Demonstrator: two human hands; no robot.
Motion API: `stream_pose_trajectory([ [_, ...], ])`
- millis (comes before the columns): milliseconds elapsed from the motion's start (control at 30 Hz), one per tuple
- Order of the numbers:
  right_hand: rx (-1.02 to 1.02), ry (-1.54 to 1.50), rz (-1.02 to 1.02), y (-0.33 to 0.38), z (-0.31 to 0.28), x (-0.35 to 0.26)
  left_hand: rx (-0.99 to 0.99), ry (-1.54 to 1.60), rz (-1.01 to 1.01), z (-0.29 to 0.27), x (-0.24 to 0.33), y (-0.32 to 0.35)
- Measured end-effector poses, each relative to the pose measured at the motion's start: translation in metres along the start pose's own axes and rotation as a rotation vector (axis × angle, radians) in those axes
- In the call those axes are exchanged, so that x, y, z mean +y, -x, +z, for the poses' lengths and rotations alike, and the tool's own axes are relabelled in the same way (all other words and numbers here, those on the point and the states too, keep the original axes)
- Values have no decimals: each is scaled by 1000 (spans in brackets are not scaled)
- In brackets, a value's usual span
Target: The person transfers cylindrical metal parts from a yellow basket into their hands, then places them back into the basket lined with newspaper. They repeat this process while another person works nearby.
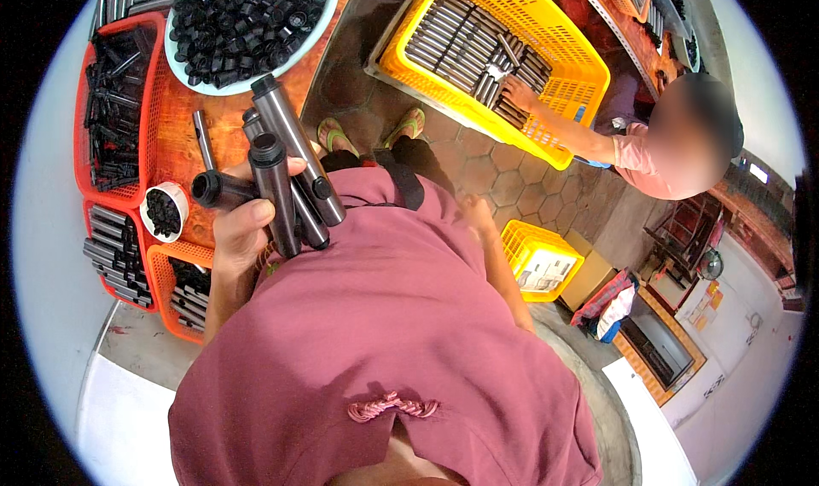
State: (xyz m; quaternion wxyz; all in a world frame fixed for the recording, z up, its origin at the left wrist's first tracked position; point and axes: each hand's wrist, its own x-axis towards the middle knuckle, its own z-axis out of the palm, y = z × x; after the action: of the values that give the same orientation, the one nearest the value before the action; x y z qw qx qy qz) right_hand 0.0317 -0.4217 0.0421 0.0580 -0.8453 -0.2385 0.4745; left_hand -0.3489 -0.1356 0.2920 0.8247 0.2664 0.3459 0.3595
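My left hand [241, 233] is closed round a bunch of several dark metal tubes [273, 192] with black ribbed ends. The tubes stick out at different angles in front of my shirt, beside the wooden table. On that table, just beyond the bunch, lies a single slim metal tube [204, 140]. Low at my right side hangs my right hand [475, 212], near the edge of my shirt. Its fingers are too small and blurred to read, and no object shows in it.
Left, the table [183, 179] bears a bowl [333, 8] of black caps, a white cup [181, 194] of small parts, red baskets [159, 85] and an orange basket [153, 269]. Across the aisle, a co-worker [636, 149] reaches into a yellow crate [567, 85] of tubes. A smaller yellow crate [514, 245] stands right.
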Motion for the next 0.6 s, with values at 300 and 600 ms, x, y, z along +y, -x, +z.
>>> stream_pose_trajectory([
  [300, 46, -66, -110, -30, -10, -45, -25, -11, -35, -12, 5, -3],
  [600, 6, -40, -58, -33, 5, -28, -43, -14, -25, -6, 6, -4],
])
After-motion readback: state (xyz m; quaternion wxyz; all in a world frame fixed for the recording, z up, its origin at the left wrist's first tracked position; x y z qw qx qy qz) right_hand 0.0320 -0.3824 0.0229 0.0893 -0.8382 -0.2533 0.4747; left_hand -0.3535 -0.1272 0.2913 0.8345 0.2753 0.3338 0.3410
